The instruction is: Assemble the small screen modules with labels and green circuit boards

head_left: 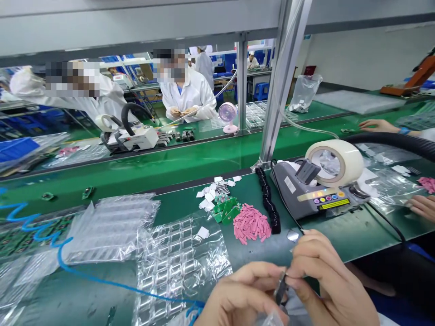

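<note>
Dark and thin, a small dark flat part (280, 290) sits at the bottom centre of the frame, pinched from both sides. The left hand (238, 296) closes thumb and forefinger on its left edge, and the right hand (331, 285) clamps its fingertips on the right edge, the other fingers curled in.

Just beyond, to the lower left, a crinkled clear plastic blister tray (176, 267) with square pockets lies on the green bench mat (190, 158), with a coiled blue cable (50, 240) running across it.

At mid-frame lies a heap of small pink strips (251, 224), touching a pile of little green circuit boards (226, 212), with white square pads (210, 194) scattered behind them. Right of centre stands a grey plastic tape dispenser (312, 199) carrying a wide white tape roll (336, 163).

At the right edge a co-worker's hand (423, 206) rests on the mat. Farther off, upper centre, a person in a white coat (188, 93) stands near a small pink fan (228, 115).
</note>
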Demonstrator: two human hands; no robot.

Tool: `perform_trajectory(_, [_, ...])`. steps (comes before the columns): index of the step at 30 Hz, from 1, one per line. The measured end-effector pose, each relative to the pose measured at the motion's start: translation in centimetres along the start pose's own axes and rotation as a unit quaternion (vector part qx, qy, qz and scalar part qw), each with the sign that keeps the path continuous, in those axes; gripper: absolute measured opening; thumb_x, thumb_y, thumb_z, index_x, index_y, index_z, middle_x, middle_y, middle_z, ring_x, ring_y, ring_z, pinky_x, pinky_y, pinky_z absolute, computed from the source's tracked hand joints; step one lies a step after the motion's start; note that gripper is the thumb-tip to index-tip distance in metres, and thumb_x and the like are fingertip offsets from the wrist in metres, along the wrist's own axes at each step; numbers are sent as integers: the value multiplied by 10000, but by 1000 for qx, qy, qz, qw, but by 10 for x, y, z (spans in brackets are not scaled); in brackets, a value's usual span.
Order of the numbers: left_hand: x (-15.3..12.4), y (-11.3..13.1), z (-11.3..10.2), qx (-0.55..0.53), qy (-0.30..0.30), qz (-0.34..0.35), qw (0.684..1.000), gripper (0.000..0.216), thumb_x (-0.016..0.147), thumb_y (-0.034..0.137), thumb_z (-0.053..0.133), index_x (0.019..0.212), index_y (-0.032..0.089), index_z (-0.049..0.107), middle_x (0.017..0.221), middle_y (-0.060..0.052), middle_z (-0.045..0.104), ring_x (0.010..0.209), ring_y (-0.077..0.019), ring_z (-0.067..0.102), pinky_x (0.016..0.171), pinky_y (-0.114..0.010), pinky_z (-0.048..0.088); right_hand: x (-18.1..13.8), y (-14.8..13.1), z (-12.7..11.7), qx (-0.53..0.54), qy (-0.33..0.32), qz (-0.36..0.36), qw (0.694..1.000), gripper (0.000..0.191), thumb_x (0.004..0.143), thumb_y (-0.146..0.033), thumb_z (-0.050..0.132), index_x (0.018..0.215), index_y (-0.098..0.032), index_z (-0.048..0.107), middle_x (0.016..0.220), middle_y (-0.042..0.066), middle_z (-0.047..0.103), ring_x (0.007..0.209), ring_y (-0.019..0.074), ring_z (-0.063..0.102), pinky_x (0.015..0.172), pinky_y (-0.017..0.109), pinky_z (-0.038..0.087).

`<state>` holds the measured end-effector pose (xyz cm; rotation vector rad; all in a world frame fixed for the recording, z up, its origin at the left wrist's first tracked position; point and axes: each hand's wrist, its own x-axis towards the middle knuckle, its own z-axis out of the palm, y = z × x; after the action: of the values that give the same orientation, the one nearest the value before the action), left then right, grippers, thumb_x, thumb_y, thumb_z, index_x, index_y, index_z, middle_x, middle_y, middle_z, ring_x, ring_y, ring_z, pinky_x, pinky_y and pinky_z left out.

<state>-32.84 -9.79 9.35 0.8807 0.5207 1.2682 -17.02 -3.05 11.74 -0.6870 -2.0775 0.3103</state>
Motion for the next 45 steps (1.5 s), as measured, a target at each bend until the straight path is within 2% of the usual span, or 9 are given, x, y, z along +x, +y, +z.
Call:
perform_trajectory(10, [-4,-8,-6,21,26,2,999,310,653,162,736,943,268,728,1218,-87,551,1143,-298,520,957,-383,424,-1,2,5,41,-43,38,998,233,924,-255,462,697,-205,482,643,-30,509,636,119,497,731,291,395])
perform_trajectory(15, [0,-15,-13,3,-16,10,1000,280,681,323,720,952,254,726,1228,-98,580,1144,-294,531,997,-393,398,-5,6,3,35,-41,26,998,226,921,-222,442,698,-198,472,667,-16,502,673,134,478,796,314,368])
perform_trajectory(23, [6,-13,-11,10,-6,-21,1000,264,666,339,728,912,245,739,1213,-106,580,1139,-295,531,980,-390,396,-18,13,10,-14,-47,3,999,167,901,-126,390,764,-197,455,707,-1,503,718,162,463,892,399,265])
perform_trajectory(28, [5,-10,-3,-62,83,-66,992,291,599,380,769,839,218,746,1113,-79,617,1079,-243,553,958,-343,394,-23,11,15,9,-75,23,997,205,954,-210,328,765,-197,407,710,-12,477,704,147,468,911,414,262])
perform_trajectory(32, [-1,-14,-11,-182,134,-77,971,310,608,380,765,842,180,730,1111,-81,656,1054,-239,586,963,-341,404,-34,4,10,145,-149,97,973,291,974,-372,290,745,-216,377,706,-23,449,695,135,476,744,292,405])
perform_trajectory(35, [-6,-14,-22,-227,150,-46,961,281,676,359,721,876,161,725,1108,-93,681,1091,-233,581,1023,-350,367,-56,12,26,209,-214,155,942,322,972,-411,249,755,-221,392,712,-19,460,672,130,496,633,241,444])
perform_trajectory(37, [-8,-11,-27,-255,157,-40,953,280,716,362,685,909,162,719,1147,-93,667,1125,-227,564,1034,-350,362,-73,24,48,140,-245,169,944,290,966,-337,298,743,-209,431,720,-1,506,681,145,513,622,256,450])
perform_trajectory(40, [-8,-7,-27,-283,142,-55,947,286,739,366,662,935,163,709,1186,-89,646,1161,-220,538,1020,-352,381,-86,44,72,44,-210,145,966,315,938,-245,325,654,-196,452,637,14,510,614,171,484,571,297,417])
perform_trajectory(45, [-4,-5,-16,-281,122,-64,950,296,743,361,659,946,150,696,1193,-82,636,1143,-221,537,976,-385,422,-45,43,32,76,-172,120,975,165,900,-345,473,971,-196,472,900,42,555,836,180,528,695,307,443])
